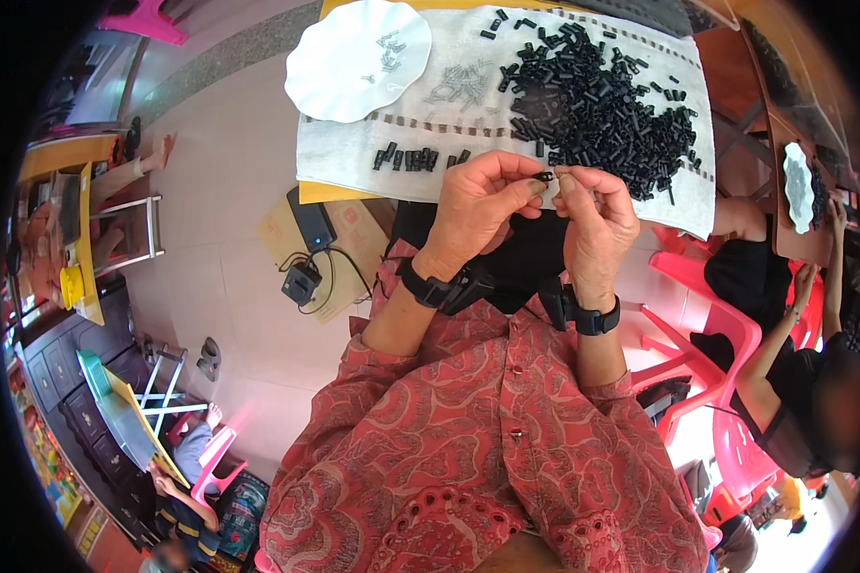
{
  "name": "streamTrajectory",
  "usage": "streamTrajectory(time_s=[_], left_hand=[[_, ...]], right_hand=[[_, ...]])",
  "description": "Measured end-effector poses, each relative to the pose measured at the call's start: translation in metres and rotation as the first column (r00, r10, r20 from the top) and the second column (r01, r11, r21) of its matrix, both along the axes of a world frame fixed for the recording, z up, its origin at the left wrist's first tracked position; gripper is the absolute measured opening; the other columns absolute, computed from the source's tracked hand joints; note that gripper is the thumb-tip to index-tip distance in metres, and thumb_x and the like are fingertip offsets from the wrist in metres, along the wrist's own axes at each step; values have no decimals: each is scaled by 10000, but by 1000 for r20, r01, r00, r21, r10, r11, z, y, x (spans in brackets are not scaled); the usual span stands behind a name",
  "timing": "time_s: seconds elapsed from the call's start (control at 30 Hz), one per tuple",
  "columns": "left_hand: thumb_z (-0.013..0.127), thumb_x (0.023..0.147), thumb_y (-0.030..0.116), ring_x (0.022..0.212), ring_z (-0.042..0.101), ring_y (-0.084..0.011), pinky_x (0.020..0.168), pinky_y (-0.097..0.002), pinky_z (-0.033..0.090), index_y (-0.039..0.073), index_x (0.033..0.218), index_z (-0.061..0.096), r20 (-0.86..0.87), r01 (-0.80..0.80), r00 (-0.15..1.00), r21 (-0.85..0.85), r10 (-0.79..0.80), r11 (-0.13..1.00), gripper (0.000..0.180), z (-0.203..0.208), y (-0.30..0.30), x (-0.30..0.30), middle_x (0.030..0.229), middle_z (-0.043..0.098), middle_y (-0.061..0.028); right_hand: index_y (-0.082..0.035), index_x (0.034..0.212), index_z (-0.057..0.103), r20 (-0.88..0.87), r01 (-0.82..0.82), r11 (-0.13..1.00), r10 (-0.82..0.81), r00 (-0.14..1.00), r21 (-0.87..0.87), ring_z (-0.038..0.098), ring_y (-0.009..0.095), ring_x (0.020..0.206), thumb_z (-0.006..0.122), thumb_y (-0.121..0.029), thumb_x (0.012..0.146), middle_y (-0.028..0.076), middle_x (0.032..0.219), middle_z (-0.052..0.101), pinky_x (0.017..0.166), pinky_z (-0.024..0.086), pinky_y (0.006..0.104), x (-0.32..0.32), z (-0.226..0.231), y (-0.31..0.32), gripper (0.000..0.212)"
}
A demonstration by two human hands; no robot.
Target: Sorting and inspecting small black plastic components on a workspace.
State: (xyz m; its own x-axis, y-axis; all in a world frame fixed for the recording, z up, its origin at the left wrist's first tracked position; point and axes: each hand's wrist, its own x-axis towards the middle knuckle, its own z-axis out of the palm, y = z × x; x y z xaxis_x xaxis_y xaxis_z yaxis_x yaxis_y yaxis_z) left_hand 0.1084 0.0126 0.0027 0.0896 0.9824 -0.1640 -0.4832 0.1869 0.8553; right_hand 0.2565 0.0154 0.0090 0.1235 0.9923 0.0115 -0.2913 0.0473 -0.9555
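Over the near edge of a cloth-covered table, my two hands meet fingertip to fingertip. My left hand (483,205) pinches a small black plastic piece (545,177) between thumb and forefinger. Close beside it, my right hand (597,224) is closed in a pinch too; what its fingertips hold is too small to name. Beyond them spreads a large heap of short black plastic pieces (607,100). A row of similar black pieces (413,159) lies to the left. Farther back is a loose pile of tiny clear or silvery bits (463,84).
A white scalloped plate (306,81) with a few tiny bits stands at the table's far left, on the white cloth (344,153). On the floor, a black device with cables (303,284) rests on cardboard. Pink chairs (726,329) and a person at another table are on the right.
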Motion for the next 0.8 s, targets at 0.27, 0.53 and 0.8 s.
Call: streamTrajectory(time_s=[0.27,0.53,0.8], left_hand=[[636,910,-4,740,668,-106,658,-221,559,-48,1052,645,-33,-12,999,2,12,1000,149,0,-1,0,923,698,-84],[629,920,4,747,664,-101,664,-218,556,-46,1058,644,-34,-5,999,29,6,1000,148,-3,-3,-3,918,697,-80],[625,939,47,772,662,-102,680,-220,544,-32,1108,644,110,31,994,-35,-27,999,187,-3,-8,-11,928,693,-66]], right_hand=[[-24,1005,660,68,-14,1000,14,998,0,616,52,717,685,14,878,47,933,701,632,491,182,-2,-1,-1,135],[-16,975,671,123,-118,992,124,985,-55,574,38,712,674,36,871,3,940,640,629,475,185,1,2,-1,116],[15,945,655,264,-114,987,81,961,110,564,41,754,673,57,858,34,993,592,634,448,182,-9,4,-7,99]])
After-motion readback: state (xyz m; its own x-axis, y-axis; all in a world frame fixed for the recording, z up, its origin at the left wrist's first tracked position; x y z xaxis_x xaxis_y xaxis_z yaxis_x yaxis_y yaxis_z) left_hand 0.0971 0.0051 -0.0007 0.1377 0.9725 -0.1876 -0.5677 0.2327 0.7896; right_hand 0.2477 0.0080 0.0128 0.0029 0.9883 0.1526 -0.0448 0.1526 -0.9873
